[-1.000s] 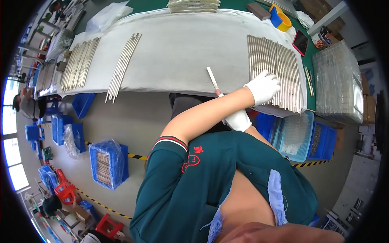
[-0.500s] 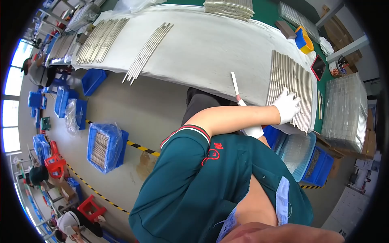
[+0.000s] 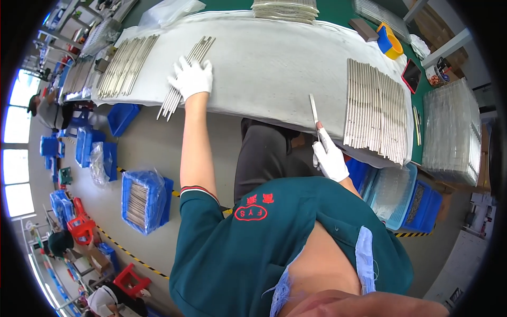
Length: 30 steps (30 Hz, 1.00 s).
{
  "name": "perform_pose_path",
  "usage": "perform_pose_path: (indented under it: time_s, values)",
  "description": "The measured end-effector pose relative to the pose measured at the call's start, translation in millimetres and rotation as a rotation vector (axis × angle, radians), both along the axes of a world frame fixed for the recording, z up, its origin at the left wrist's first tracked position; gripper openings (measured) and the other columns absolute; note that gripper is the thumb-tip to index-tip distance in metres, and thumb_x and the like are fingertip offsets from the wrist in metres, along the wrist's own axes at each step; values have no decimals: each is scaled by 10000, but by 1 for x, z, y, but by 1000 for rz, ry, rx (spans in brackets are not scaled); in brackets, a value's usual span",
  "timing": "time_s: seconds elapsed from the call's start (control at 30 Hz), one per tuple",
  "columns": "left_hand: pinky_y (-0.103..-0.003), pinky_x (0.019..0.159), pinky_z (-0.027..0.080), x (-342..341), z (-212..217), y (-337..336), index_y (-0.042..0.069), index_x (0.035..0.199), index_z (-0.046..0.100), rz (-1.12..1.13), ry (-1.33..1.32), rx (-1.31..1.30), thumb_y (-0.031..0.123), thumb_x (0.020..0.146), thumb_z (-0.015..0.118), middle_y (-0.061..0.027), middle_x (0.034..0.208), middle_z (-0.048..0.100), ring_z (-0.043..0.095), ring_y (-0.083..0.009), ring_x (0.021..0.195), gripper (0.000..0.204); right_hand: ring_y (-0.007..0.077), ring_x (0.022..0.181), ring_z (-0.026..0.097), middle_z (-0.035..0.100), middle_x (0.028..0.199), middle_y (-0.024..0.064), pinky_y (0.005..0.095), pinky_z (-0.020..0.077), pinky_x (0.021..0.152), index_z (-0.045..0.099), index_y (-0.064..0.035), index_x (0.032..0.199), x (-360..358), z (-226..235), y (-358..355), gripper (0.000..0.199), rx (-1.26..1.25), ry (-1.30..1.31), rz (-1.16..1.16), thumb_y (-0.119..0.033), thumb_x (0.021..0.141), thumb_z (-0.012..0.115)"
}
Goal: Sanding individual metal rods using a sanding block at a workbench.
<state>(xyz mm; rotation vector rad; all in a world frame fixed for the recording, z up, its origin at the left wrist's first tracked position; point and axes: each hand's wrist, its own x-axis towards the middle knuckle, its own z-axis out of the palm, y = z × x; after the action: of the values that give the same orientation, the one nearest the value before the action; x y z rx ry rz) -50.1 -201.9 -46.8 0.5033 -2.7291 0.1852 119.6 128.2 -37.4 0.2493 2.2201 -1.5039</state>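
We hold our left hand (image 3: 193,79), fingers spread, over the small row of rods (image 3: 200,49) on the cloth-covered worktop (image 3: 264,68); our right hand (image 3: 330,157) grips a slim flat strip (image 3: 313,108)

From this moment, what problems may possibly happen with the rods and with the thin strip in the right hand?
The small group of rods beneath the left hand pokes past the front edge of the cloth-covered table, so a careless push could tip some off.

The thin strip sticks out from the right hand; it might knock or scratch the larger group of rods nearby.
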Motion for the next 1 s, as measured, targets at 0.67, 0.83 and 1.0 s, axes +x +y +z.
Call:
perform_pose_path:
  time_s: [0.67, 0.83, 1.0]
  values:
    - [-431, 695, 503, -27, 3, 29, 71, 825, 666, -353, -77, 171, 244, 805, 543, -164, 812, 647, 635, -332, 789, 213, 269, 623, 620, 621, 646, 76, 348, 484, 661, 239, -195, 1432, -3, 11, -5, 560, 274, 99, 199, -278, 911, 430]
    - [-413, 758, 480, 26, 19, 84, 59, 986, 623, -449, -57, 507, 271, 842, 546, -200, 944, 617, 603, -345, 886, 268, 258, 575, 617, 619, 626, 44, 368, 493, 590, 287, -201, 1408, -3, 3, 2, 531, 393, 290, 280, -256, 899, 427]
    - [-281, 687, 444, 83, 31, 113, 13, 1035, 598, -480, -279, 1293, 280, 873, 580, -94, 839, 606, 562, -164, 761, 313, 275, 496, 575, 615, 629, 72, 381, 474, 512, 323, -193, 1392, 0, 9, 11, 524, 462, 266, 331, -207, 881, 442]
